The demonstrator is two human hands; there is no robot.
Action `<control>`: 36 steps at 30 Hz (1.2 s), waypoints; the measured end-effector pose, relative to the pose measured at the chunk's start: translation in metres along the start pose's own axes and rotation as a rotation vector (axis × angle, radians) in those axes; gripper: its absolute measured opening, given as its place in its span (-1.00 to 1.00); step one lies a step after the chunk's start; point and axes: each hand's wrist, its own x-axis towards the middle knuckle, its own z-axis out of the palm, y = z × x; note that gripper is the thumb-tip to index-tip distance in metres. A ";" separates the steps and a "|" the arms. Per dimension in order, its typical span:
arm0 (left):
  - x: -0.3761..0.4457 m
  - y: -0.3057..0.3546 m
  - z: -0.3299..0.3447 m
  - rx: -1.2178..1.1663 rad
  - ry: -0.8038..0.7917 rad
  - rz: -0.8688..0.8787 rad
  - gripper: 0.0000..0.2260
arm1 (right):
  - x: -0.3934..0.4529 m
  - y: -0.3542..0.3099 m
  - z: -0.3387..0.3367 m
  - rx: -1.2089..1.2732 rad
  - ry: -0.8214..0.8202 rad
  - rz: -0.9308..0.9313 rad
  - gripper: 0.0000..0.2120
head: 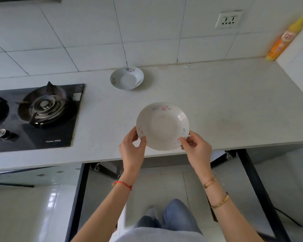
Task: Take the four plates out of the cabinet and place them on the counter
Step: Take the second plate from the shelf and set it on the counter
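Note:
A white plate with pink and blue flowers (162, 125) is over the front part of the pale counter (217, 95); I cannot tell whether it touches the surface. My left hand (132, 147) grips its near left rim and my right hand (195, 148) grips its near right rim. A second white flowered plate (126, 78) rests on the counter by the tiled wall, apart from my hands. Below the counter edge the cabinet opening (164, 172) shows a black frame; no plates show inside it.
A black gas hob (37, 112) with a burner lies set into the counter at the left. An orange and yellow spray can (285, 39) stands in the far right corner. A wall socket (228, 19) sits on the tiles. My legs show below.

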 end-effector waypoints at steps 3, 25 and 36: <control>0.037 0.003 0.016 0.007 -0.014 0.001 -0.69 | 0.039 0.001 0.009 -0.031 0.016 0.000 -0.81; 0.273 -0.012 0.189 0.000 0.065 -0.169 -0.65 | 0.360 0.059 0.063 -0.132 -0.179 -0.083 -0.83; 0.326 -0.046 0.226 0.044 -0.002 -0.198 -0.62 | 0.417 0.098 0.093 -0.152 -0.211 -0.056 -0.83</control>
